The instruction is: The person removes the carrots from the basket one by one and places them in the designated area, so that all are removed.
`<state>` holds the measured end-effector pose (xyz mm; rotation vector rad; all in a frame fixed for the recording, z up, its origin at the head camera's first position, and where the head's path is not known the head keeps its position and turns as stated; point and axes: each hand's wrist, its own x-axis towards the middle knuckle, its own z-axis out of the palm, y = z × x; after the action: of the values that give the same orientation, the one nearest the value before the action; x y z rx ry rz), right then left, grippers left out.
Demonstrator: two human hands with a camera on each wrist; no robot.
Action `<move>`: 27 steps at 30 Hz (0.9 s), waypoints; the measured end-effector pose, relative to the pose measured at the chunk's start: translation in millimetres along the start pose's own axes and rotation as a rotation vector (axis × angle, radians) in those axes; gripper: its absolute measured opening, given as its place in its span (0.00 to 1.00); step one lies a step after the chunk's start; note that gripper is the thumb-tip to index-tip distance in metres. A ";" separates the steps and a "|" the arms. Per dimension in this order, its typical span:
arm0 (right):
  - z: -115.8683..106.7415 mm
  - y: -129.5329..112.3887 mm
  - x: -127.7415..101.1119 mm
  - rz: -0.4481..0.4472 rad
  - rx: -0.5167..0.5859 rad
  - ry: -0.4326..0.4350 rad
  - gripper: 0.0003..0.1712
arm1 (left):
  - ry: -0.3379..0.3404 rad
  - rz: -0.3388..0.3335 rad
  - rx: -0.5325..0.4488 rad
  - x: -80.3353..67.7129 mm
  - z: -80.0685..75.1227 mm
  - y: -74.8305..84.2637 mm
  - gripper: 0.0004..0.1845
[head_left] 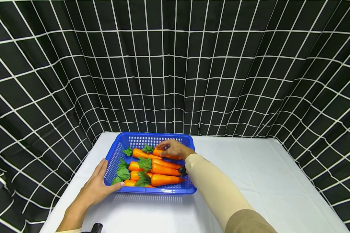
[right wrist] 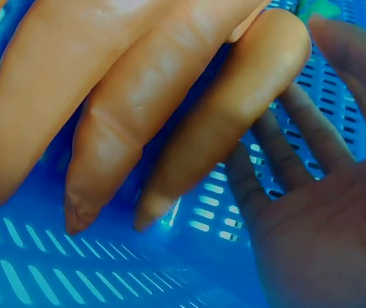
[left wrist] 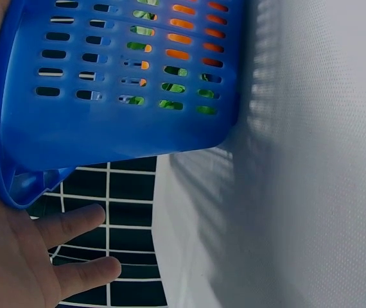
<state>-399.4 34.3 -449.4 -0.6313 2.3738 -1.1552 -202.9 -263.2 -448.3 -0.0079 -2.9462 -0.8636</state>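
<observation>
A: Backdrop is a black curtain (head_left: 175, 64) with a white grid, wrapping three sides. White cloth on the counter (head_left: 265, 181).

B: What's on it?

A: One blue slotted basket (head_left: 186, 188), towards the back left of the counter. Carrots (head_left: 163, 170) in it, orange with green leaf tops, lying roughly side by side, tips to the right.

B: Left hand?

A: Left hand (head_left: 97, 186) is at the basket's near-left corner. Fingers run straight along the left wall outside, thumb lies against the front wall. Not wrapped round the rim, fingers relaxed. Left wrist view shows the basket wall (left wrist: 125, 83) up close, orange and green through the slots, two fingers (left wrist: 74, 221) spread below the rim, not touching it in that view.

B: Right hand?

A: Right hand (head_left: 172, 149) is inside the basket at the back right, over the rearmost carrot (head_left: 166, 154). Fingers bent down onto it. Right wrist view has three carrot tips (right wrist: 131, 115) right beside the palm, fingers (right wrist: 279, 154) touching the nearest one. Can't tell a full grip from either view, just contact.

B: Sleeve?

A: Beige sleeve (head_left: 213, 187) on the right arm, crossing the basket's near-right corner.
</observation>
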 end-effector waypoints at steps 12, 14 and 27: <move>1.0 2.9 0.1 0.056 -0.234 -0.069 0.30 | 0.005 0.006 -0.006 0.4 0.9 -1.2 0.64; 1.3 2.9 -0.1 0.057 -0.253 -0.074 0.33 | 0.008 0.013 -0.008 0.4 1.0 -1.7 0.64; -0.1 3.2 0.3 0.025 -0.176 -0.061 0.35 | 0.006 0.015 -0.010 0.4 0.4 -1.0 0.64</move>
<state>-400.4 36.0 -452.0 -0.6818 2.4413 -0.9094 -203.3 -263.9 -449.2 -0.0281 -2.9323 -0.8745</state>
